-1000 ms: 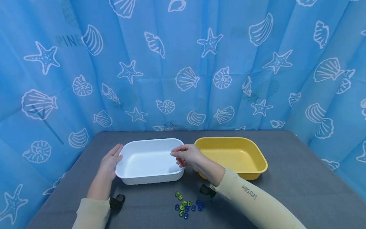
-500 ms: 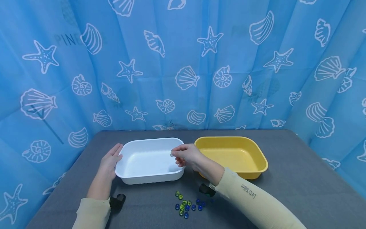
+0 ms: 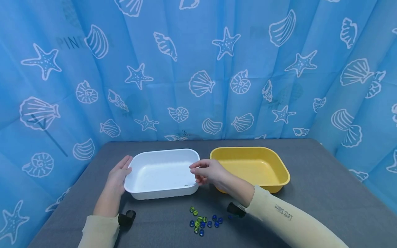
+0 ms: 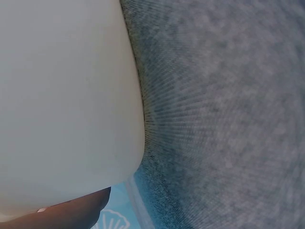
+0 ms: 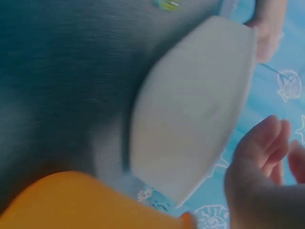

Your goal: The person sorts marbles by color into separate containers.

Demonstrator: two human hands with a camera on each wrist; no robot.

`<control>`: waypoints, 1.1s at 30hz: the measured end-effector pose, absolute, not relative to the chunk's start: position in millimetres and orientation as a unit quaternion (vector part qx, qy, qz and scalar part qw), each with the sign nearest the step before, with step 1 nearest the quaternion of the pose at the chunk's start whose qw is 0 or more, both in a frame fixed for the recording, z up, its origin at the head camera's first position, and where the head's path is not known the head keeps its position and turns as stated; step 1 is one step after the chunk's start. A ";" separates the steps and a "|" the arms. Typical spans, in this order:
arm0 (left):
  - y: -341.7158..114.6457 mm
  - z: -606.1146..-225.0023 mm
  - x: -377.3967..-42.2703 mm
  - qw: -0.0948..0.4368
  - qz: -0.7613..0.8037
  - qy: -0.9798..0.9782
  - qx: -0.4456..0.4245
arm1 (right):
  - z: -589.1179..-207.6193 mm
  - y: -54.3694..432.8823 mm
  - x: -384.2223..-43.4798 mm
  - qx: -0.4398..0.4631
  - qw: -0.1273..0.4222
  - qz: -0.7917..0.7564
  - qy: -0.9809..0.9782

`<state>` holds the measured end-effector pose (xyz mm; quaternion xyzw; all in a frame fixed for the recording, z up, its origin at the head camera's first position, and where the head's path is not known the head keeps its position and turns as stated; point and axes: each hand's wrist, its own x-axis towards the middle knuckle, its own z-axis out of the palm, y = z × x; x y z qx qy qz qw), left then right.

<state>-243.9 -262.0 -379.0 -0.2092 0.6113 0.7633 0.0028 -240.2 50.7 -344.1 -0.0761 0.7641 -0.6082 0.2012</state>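
Glassy marble (image 3: 186, 185): I am making out a small, colourless-looking piece just inside the near rim of the white plastic tub (image 3: 161, 194), toward its right end; whether it is lying at rest I cannot tell.
Right hand (image 3: 208, 171): its fingers are hovering at the tub's right end, loosely bent and, as far as I am seeing, released, with nothing between the tips.
Left hand (image 3: 119, 174): it is grasping the tub's left end, thumb over the rim, fingers running along the outside.
Release: I am favouring a low, gentle parting of the fingertips, since round glass is likely to be bouncing on hard plastic; a firm left grip is helping.
Forearm: I am wanting the right sleeve (image 3: 294, 217) held high, as the green marbles (image 3: 197, 224) and blue marbles (image 3: 209, 224) are lying nearby and could be getting brushed aside.
Yellow plastic tub (image 3: 248, 168): it is sitting just right of the white one, partly hidden by the right arm.
Tabletop (image 3: 155, 227): grey cloth is covering it.
Curtain (image 3: 186, 69): blue fabric with white shells and starfish is hanging behind.
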 end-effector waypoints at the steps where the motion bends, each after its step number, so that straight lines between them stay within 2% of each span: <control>1: -262.1 -379.0 -243.6 0.004 0.765 0.610 -0.208 | -345.7 53.5 -238.3 -0.088 0.207 -0.609 0.760; 11: -260.7 -374.4 -242.5 -0.001 0.759 0.620 -0.197 | -358.6 80.6 -223.4 -0.205 0.255 -0.563 0.759; 27: -260.8 -374.7 -240.9 0.005 0.764 0.614 -0.198 | -373.5 99.8 -216.4 -0.245 0.349 -0.469 0.773; 33: -261.1 -375.6 -240.7 0.003 0.765 0.613 -0.197 | -380.1 102.4 -220.6 -0.296 0.381 -0.443 0.756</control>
